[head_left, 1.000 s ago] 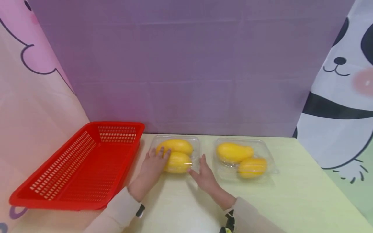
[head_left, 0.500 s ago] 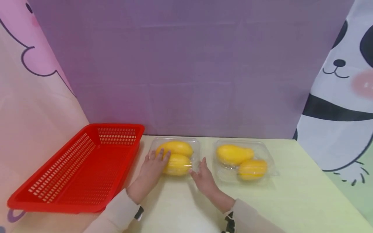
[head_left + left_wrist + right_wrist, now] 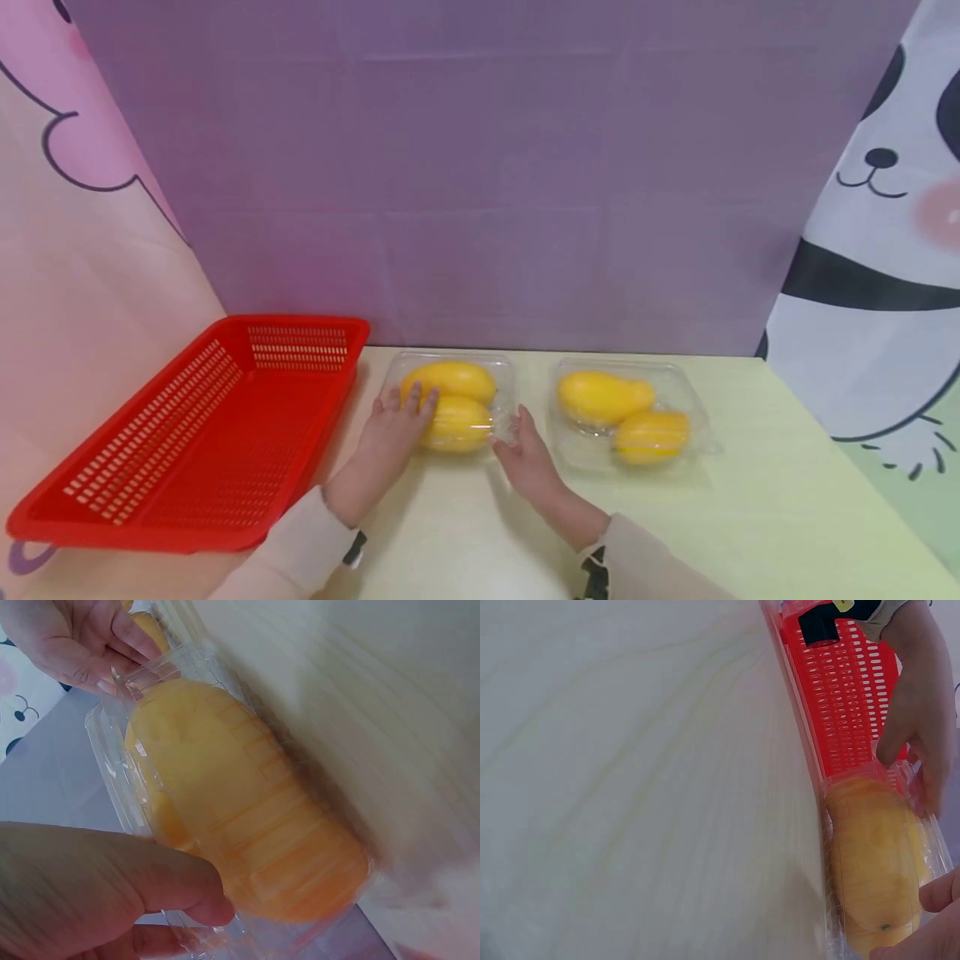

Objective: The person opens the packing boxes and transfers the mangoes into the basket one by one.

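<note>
A clear plastic clamshell box [image 3: 506, 379] with two oblong, papaya-like yellow fruits [image 3: 461, 423] stands on the table in the head view. My left hand [image 3: 393, 429] holds its left end, fingers across the lid. The left wrist view has that hand's thumb [image 3: 202, 889] against the near side. At the opposite end, my right hand [image 3: 531, 462] pinches the box's clear edge between thumb and fingers. Through the plastic, one large fruit [image 3: 225, 787] fills the middle of the left wrist view. The right wrist view shows both hands at the box, the right one partly cut off.
A second clear box [image 3: 686, 387] with two similar yellow fruits [image 3: 651, 437] stands to the right. A red slotted plastic basket [image 3: 240, 446] lies on the left. The pale table [image 3: 757, 508] ends at a purple backdrop [image 3: 495, 183], with printed cloths on both sides.
My right thumb and fingers have drawn closer together at the box's right edge. The left hand stays on the box, and the boxes keep their places.
</note>
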The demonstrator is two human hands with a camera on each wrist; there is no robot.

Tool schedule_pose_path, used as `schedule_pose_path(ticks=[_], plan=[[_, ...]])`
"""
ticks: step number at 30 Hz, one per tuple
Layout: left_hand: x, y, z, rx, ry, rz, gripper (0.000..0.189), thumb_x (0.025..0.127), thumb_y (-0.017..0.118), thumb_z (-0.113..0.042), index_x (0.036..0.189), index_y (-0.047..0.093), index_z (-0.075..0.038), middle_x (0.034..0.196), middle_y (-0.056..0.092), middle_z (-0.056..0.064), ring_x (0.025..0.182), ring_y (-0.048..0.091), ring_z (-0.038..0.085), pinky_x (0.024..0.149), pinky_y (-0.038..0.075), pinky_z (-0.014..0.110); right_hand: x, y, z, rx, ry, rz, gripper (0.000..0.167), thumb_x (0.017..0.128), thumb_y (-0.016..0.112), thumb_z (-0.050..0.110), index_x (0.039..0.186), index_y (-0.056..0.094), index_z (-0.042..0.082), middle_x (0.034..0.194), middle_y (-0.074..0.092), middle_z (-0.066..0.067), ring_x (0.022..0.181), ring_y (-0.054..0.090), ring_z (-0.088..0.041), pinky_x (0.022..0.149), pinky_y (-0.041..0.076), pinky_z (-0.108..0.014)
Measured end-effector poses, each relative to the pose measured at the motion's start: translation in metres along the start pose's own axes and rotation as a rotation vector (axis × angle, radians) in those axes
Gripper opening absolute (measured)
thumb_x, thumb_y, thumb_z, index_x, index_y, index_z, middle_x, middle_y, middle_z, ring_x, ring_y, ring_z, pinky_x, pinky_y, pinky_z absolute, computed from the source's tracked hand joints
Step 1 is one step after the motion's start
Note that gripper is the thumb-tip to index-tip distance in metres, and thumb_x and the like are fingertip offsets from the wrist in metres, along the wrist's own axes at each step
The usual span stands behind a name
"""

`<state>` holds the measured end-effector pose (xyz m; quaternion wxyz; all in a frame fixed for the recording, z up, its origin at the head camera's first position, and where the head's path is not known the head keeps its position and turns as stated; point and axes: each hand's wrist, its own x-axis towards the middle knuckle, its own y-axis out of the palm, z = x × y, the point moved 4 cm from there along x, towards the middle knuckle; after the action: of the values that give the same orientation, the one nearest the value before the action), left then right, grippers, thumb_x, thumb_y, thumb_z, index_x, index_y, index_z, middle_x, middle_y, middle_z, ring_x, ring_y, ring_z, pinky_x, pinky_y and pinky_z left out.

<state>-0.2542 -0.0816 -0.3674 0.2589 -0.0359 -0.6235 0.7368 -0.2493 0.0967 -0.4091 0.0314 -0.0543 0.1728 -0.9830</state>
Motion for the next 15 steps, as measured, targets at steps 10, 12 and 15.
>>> schedule_pose_path(ticks=[10,12,15], plan=[[0.0005,0.0004,-0.0017,0.043,0.008,-0.025,0.042,0.088,0.056,0.003,0.129,0.054,-0.005,0.125,0.057,0.021,0.109,0.055,0.045,0.081,0.051,0.056,-0.0023,-0.0011,-0.0006,0.024,-0.033,-0.001,0.073,0.09,0.056,0.019,0.144,0.015,-0.01,0.136,0.037,-0.036,0.115,0.048,-0.048,0.096,0.044,-0.051],[-0.0001,-0.0002,-0.0022,0.05,0.013,-0.037,0.042,0.088,0.058,0.003,0.129,0.054,-0.005,0.124,0.058,0.021,0.108,0.056,0.046,0.08,0.051,0.056,-0.0026,-0.0013,-0.0009,0.032,-0.034,0.006,0.073,0.09,0.055,0.018,0.144,0.015,-0.011,0.137,0.036,-0.037,0.118,0.045,-0.048,0.098,0.042,-0.052],[-0.0004,-0.0018,-0.0033,0.052,0.017,-0.06,0.04,0.088,0.056,0.003,0.127,0.056,-0.005,0.122,0.06,0.021,0.106,0.057,0.046,0.079,0.052,0.055,-0.0016,-0.0023,0.0,0.064,-0.002,0.021,0.073,0.09,0.054,0.013,0.145,0.012,-0.01,0.141,0.032,-0.036,0.126,0.037,-0.049,0.103,0.035,-0.055]])
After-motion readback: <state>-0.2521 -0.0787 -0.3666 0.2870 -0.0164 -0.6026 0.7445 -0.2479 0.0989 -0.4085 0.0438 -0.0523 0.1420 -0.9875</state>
